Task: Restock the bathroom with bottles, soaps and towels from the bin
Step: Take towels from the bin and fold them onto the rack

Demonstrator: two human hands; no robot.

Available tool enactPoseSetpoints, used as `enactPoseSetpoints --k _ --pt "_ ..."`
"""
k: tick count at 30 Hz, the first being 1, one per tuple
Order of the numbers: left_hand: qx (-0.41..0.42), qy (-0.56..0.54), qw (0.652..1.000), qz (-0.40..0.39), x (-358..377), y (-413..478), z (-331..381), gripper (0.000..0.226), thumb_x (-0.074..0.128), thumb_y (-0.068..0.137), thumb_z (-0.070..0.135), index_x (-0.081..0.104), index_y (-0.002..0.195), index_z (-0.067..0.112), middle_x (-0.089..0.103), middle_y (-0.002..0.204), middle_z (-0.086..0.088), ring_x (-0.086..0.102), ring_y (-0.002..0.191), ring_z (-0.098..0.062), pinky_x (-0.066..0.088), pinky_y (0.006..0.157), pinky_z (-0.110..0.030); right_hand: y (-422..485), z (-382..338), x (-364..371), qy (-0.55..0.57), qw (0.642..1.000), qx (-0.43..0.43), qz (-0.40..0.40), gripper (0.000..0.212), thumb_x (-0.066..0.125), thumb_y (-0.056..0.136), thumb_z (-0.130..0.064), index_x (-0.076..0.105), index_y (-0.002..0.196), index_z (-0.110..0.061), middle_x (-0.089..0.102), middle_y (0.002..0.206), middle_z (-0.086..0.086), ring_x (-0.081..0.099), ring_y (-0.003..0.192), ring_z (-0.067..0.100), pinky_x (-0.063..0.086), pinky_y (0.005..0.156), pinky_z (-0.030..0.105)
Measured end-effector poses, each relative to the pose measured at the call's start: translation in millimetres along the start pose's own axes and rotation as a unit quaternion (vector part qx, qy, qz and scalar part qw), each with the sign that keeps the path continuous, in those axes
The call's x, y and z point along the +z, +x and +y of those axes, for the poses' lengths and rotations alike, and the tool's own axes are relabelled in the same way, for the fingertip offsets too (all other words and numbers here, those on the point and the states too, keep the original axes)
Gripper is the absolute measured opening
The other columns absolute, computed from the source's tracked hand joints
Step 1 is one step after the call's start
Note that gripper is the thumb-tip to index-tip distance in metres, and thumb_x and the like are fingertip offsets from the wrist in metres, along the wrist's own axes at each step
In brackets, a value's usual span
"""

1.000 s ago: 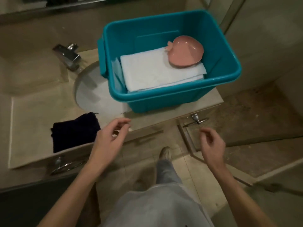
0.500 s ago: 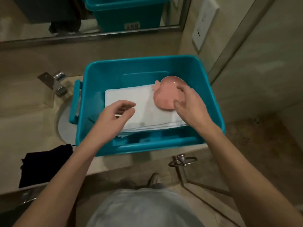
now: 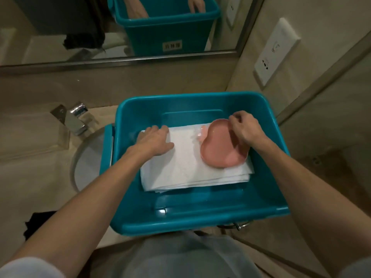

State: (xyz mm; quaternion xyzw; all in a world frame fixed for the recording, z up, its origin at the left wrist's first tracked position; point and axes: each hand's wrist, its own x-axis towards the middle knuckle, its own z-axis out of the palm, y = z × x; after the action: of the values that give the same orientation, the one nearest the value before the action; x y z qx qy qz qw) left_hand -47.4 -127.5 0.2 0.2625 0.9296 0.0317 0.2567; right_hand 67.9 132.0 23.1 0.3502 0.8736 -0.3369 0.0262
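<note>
A teal plastic bin point(image 3: 200, 221) stands on the vanity counter, partly over the basin. Inside it lies a folded white towel point(image 3: 180, 167) with a pink apple-shaped soap dish point(image 3: 218, 155) resting on its right part. My left hand point(image 3: 154, 141) lies flat on the towel's far left corner, fingers spread. My right hand point(image 3: 244, 128) pinches the far right rim of the pink dish, which is tipped up a little on that side. No bottles or soaps show in the bin.
A chrome faucet point(image 3: 74, 119) stands left of the bin above the white basin point(image 3: 86, 157). A dark cloth point(image 3: 37, 221) lies on the counter at the near left. A mirror point(image 3: 120, 27) runs along the back wall, and a wall socket point(image 3: 275, 51) sits on the right.
Both hands have gone from the counter edge into the bin. The left hand came down flat on the towel; the right hand closed on the pink dish's rim.
</note>
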Motion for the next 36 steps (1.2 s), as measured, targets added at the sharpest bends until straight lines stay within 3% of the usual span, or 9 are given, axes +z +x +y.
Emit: enactPoseSetpoints --k 3,5,8,11,15,20,24,30,36 --pt "0.01 0.047 0.999 0.009 -2 13 -1 0.056 0.055 0.092 0.049 0.043 0.137 0.019 0.053 0.139 -0.011 0.047 0.127 -0.034 0.035 0.105 -0.049 -4 -7 1 0.079 0.995 -0.008 -0.067 0.031 0.047 0.096 -0.036 0.068 0.111 -0.018 0.078 0.079 0.001 0.072 0.092 0.015 0.05 0.101 0.04" --pt "0.011 0.069 0.998 0.003 -2 19 -1 0.057 0.057 0.09 0.049 0.043 0.137 0.019 0.053 0.139 -0.011 0.047 0.127 -0.034 0.033 0.106 -0.049 -8 -10 6 0.068 0.989 -0.022 -0.127 0.027 0.05 0.096 -0.031 0.069 0.11 -0.019 0.078 0.072 -0.001 0.073 0.09 0.011 0.051 0.102 0.04" --pt "0.004 0.081 0.997 -0.014 -2 25 2 0.059 0.058 0.09 0.05 0.044 0.137 0.018 0.051 0.141 -0.011 0.046 0.129 -0.035 0.031 0.107 -0.051 -6 -7 13 -0.013 0.994 -0.052 -0.094 0.025 0.052 0.097 -0.029 0.071 0.113 -0.022 0.078 0.085 -0.004 0.071 0.094 0.014 0.054 0.094 0.036" --pt "-0.01 0.082 0.996 -0.033 -7 28 2 0.063 0.061 0.09 0.054 0.042 0.136 0.016 0.053 0.138 -0.014 0.049 0.126 -0.036 0.036 0.104 -0.049 4 -4 12 -0.15 0.981 -0.104 -0.065 0.034 0.056 0.092 -0.027 0.064 0.125 -0.019 0.07 0.118 0.004 0.062 0.111 0.027 0.05 0.098 0.041" --pt "-0.039 0.064 0.996 -0.055 -9 31 -5 0.08 0.065 0.083 0.065 0.039 0.14 0.017 0.052 0.138 -0.015 0.049 0.126 -0.036 0.04 0.1 -0.045 15 -6 15 -0.309 0.927 -0.156 -0.145 0.07 0.071 0.083 -0.041 0.044 0.142 -0.016 0.052 0.14 0.012 0.047 0.128 0.033 0.04 0.109 0.045" --pt "-0.062 0.086 0.992 -0.062 -9 34 -9 0.095 0.064 0.07 0.081 0.048 0.134 0.014 0.052 0.138 -0.012 0.046 0.127 -0.033 0.037 0.106 -0.045 32 -1 22 -0.406 0.886 -0.173 -0.146 0.09 0.076 0.07 -0.065 0.043 0.141 -0.02 0.054 0.132 0.008 0.049 0.122 0.03 0.041 0.105 0.044" --pt "-0.066 0.062 0.992 -0.091 -13 32 -9 0.086 0.064 0.071 0.079 0.054 0.128 0.015 0.05 0.138 -0.012 0.04 0.129 -0.032 0.035 0.106 -0.045 47 -7 20 -0.423 0.871 -0.168 -0.187 0.094 0.078 0.064 -0.07 0.048 0.134 -0.015 0.053 0.129 0.008 0.048 0.122 0.028 0.042 0.105 0.042" --pt "-0.083 -0.003 0.98 -0.18 -33 32 -16 0.081 0.074 0.066 0.058 0.047 0.133 0.021 0.053 0.139 -0.002 0.053 0.121 -0.026 0.045 0.104 -0.043 66 -2 9 -0.343 0.88 -0.101 -0.313 0.086 0.083 0.068 -0.052 0.038 0.136 -0.023 0.057 0.126 0.002 0.056 0.106 0.024 0.049 0.096 0.041" --pt "-0.116 0.003 0.976 -0.184 -49 32 -10 0.091 0.083 0.06 0.053 0.047 0.136 0.02 0.05 0.139 0.002 0.052 0.123 -0.025 0.045 0.106 -0.044 79 -7 4 -0.381 0.848 -0.094 -0.356 0.071 0.078 0.073 -0.029 0.044 0.135 -0.026 0.056 0.13 0.001 0.056 0.113 0.026 0.047 0.104 0.042"
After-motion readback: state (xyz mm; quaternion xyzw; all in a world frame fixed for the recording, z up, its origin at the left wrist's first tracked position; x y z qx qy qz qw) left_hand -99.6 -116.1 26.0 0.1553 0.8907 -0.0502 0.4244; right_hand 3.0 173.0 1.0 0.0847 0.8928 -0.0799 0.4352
